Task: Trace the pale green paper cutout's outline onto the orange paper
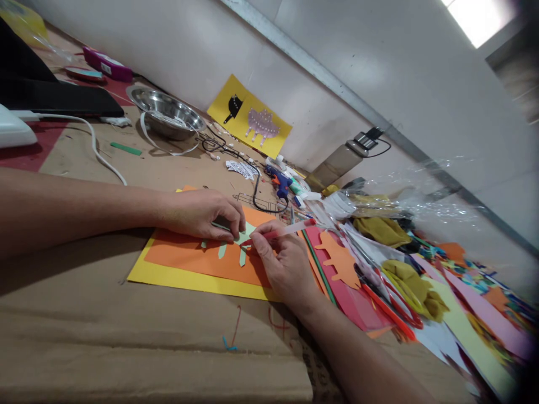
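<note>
Left fingers (229, 221): not gripping, they lie bent and press down on the green shape (245, 237). I think this keeps it from sliding.
Right fingers (264, 238): pinched around a thin pale stick (288, 229), held like a pencil. Its low end touches the shape; I cannot tell if it is a pen or glue.
Left hand (202, 213): it rests low on the paper, left of the middle of the frame, so the press stays steady.
Right hand (286, 264): its side sits on the paper, just right of the middle, likely to keep the stick from wobbling.
Green shape: in the middle of the frame, between my two hands. It is pale green, flat, with small thin legs poking out below. My left fingers hide part of it.
Orange sheet (189, 255): right under the shape, so the green shows well.
Yellow sheet (168, 276): under the orange one, its edge peeking out.
Table (126, 336): brown cardboard covers it.
Glue gun (280, 182): blue, above my hands.
Bowl (166, 115): shiny, upper left.
Scissors (391, 306): red, lower right, on piled papers.
</note>
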Action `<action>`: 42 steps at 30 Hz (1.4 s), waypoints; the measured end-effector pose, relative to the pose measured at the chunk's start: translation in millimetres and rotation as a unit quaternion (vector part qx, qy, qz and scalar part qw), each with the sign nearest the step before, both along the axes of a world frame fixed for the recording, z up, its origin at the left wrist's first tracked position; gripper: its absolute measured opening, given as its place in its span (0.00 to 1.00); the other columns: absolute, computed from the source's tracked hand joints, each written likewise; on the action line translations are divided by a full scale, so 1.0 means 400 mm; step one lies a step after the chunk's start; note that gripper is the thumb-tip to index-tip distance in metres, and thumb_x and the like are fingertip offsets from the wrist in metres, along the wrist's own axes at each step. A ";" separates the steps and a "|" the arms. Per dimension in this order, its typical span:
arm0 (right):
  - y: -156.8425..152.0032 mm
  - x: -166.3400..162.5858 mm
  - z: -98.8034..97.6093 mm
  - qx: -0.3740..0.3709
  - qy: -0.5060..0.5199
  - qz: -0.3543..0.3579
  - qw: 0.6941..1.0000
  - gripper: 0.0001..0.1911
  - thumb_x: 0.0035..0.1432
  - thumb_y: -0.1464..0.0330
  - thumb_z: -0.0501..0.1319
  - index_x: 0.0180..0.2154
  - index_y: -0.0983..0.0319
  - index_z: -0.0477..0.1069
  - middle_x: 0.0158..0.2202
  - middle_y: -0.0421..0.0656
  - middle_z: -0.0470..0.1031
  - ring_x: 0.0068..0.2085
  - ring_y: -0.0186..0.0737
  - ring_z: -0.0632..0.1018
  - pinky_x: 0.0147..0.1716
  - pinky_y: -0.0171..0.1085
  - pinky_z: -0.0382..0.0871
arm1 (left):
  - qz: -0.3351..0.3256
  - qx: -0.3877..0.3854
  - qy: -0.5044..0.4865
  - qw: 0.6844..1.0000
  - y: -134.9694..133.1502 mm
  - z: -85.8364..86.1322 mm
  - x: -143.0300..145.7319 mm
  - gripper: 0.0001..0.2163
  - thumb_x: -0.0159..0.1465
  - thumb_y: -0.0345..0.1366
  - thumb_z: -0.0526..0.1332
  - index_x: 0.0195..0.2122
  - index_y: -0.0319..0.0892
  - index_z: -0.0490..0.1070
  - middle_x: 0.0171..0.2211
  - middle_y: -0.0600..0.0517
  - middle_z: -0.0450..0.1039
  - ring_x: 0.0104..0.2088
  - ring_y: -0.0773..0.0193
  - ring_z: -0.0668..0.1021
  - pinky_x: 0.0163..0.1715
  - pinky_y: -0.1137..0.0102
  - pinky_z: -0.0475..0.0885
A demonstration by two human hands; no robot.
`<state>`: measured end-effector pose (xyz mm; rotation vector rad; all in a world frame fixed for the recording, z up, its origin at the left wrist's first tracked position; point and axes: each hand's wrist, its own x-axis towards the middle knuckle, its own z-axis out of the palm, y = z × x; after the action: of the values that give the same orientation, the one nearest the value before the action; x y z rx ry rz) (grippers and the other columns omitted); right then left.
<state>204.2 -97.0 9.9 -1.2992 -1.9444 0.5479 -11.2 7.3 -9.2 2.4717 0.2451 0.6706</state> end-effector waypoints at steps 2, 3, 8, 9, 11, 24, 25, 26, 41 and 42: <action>0.002 -0.001 -0.002 0.001 -0.003 -0.001 1.000 0.09 0.67 0.63 0.60 0.32 0.57 0.72 0.25 0.39 0.79 0.24 0.37 0.79 0.24 0.34 0.71 | 0.003 -0.002 0.001 1.000 0.000 0.000 0.000 0.06 0.65 0.25 0.70 0.37 0.44 0.84 0.43 0.51 0.84 0.42 0.66 0.84 0.46 0.76 0.74; 0.003 -0.002 -0.003 0.003 -0.006 -0.002 1.000 0.09 0.67 0.63 0.60 0.32 0.57 0.72 0.25 0.39 0.78 0.24 0.37 0.78 0.24 0.34 0.70 | 0.004 -0.003 0.002 1.000 -0.001 0.000 0.000 0.06 0.65 0.25 0.70 0.37 0.44 0.84 0.43 0.51 0.84 0.42 0.66 0.84 0.46 0.76 0.74; 0.004 -0.007 0.000 0.018 -0.014 -0.001 1.000 0.09 0.66 0.64 0.60 0.32 0.57 0.72 0.26 0.39 0.78 0.24 0.36 0.77 0.25 0.34 0.70 | -0.001 -0.003 0.005 1.000 0.001 0.001 -0.001 0.06 0.65 0.25 0.70 0.37 0.44 0.84 0.43 0.51 0.84 0.43 0.66 0.84 0.46 0.76 0.74; 0.003 -0.007 0.003 0.025 -0.015 -0.002 1.000 0.09 0.66 0.64 0.60 0.31 0.57 0.72 0.26 0.39 0.78 0.24 0.36 0.77 0.25 0.34 0.70 | -0.001 -0.002 0.005 1.000 0.001 0.001 -0.001 0.06 0.65 0.25 0.70 0.37 0.44 0.84 0.43 0.51 0.84 0.43 0.66 0.84 0.46 0.76 0.74; -0.001 -0.008 0.013 0.040 -0.016 -0.011 0.999 0.09 0.66 0.64 0.60 0.31 0.57 0.71 0.26 0.39 0.78 0.25 0.37 0.77 0.26 0.35 0.71 | -0.001 -0.001 0.006 1.000 0.002 0.001 -0.002 0.06 0.66 0.26 0.70 0.38 0.44 0.84 0.44 0.50 0.84 0.43 0.66 0.84 0.47 0.76 0.74; 0.016 -0.032 0.038 0.031 -0.032 0.020 0.999 0.11 0.68 0.62 0.59 0.33 0.56 0.71 0.28 0.40 0.79 0.30 0.40 0.80 0.32 0.37 0.71 | 0.000 0.019 0.024 1.000 -0.003 0.017 -0.004 0.05 0.65 0.26 0.68 0.37 0.42 0.82 0.44 0.50 0.83 0.43 0.63 0.82 0.47 0.74 0.73; 0.019 -0.034 0.037 0.031 -0.033 0.025 0.999 0.11 0.68 0.61 0.58 0.32 0.56 0.71 0.27 0.40 0.79 0.30 0.40 0.80 0.32 0.37 0.71 | 0.001 0.021 0.027 0.999 -0.004 0.018 -0.004 0.05 0.65 0.26 0.68 0.38 0.42 0.82 0.43 0.50 0.83 0.43 0.63 0.82 0.46 0.74 0.73; 0.023 -0.036 0.036 0.031 -0.034 0.029 0.999 0.12 0.69 0.61 0.58 0.32 0.56 0.70 0.27 0.40 0.78 0.31 0.40 0.79 0.33 0.37 0.71 | 0.001 0.023 0.029 0.999 -0.004 0.018 -0.004 0.05 0.65 0.26 0.68 0.38 0.42 0.82 0.43 0.50 0.83 0.42 0.63 0.82 0.46 0.74 0.72; 0.024 -0.025 0.004 0.033 -0.021 0.023 0.999 0.12 0.70 0.64 0.57 0.31 0.57 0.68 0.23 0.37 0.72 0.25 0.37 0.73 0.28 0.35 0.66 | 0.012 0.025 0.039 0.999 -0.004 0.011 -0.004 0.05 0.64 0.26 0.68 0.36 0.43 0.81 0.45 0.50 0.83 0.45 0.61 0.83 0.48 0.73 0.73; 0.024 -0.025 0.004 0.034 -0.020 0.025 0.999 0.12 0.70 0.64 0.57 0.31 0.57 0.68 0.23 0.37 0.72 0.24 0.36 0.73 0.28 0.35 0.65 | 0.013 0.025 0.040 0.999 -0.005 0.012 -0.004 0.05 0.64 0.26 0.67 0.36 0.43 0.81 0.45 0.50 0.83 0.45 0.61 0.83 0.48 0.73 0.73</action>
<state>194.1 -87.2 11.6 -1.2307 -2.0160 0.4781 -12.9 5.4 -4.5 2.5514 0.2956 0.5955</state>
